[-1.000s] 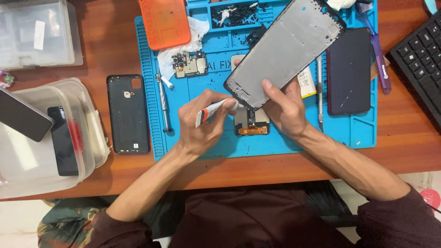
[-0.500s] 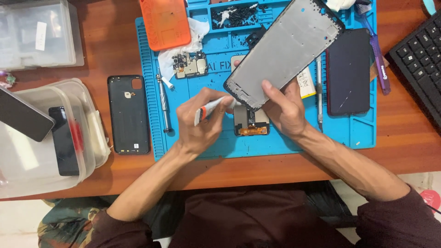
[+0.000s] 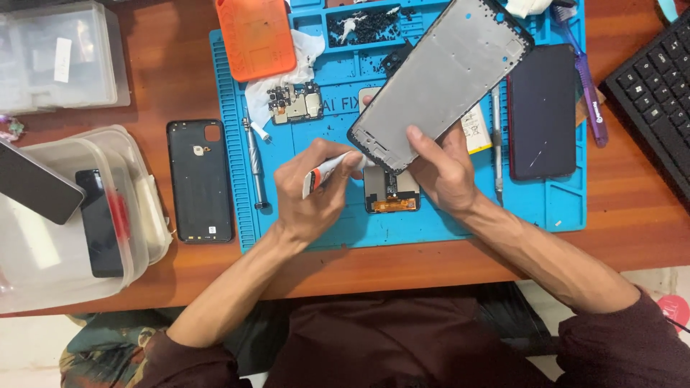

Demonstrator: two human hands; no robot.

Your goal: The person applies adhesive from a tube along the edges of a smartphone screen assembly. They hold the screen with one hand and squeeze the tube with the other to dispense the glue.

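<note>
My right hand (image 3: 440,171) grips the near end of a grey phone frame (image 3: 440,77) and holds it tilted above the blue work mat (image 3: 560,205). My left hand (image 3: 310,192) holds a small white glue tube (image 3: 327,171) with an orange band, its tip touching the frame's lower left corner. Under the frame lies a phone part with an orange flex cable (image 3: 390,203). A circuit board (image 3: 295,105) rests on the mat further back.
A black back cover (image 3: 200,179) lies left of the mat beside a screwdriver (image 3: 254,167). Clear plastic tubs (image 3: 68,237) with phones stand at the left. A dark phone screen (image 3: 543,111), purple brush (image 3: 583,79), orange tray (image 3: 256,37) and keyboard (image 3: 655,93) sit around.
My left hand has brought the glue tube up and right until its tip meets the frame's lower corner. The right hand and frame have stayed almost still.
</note>
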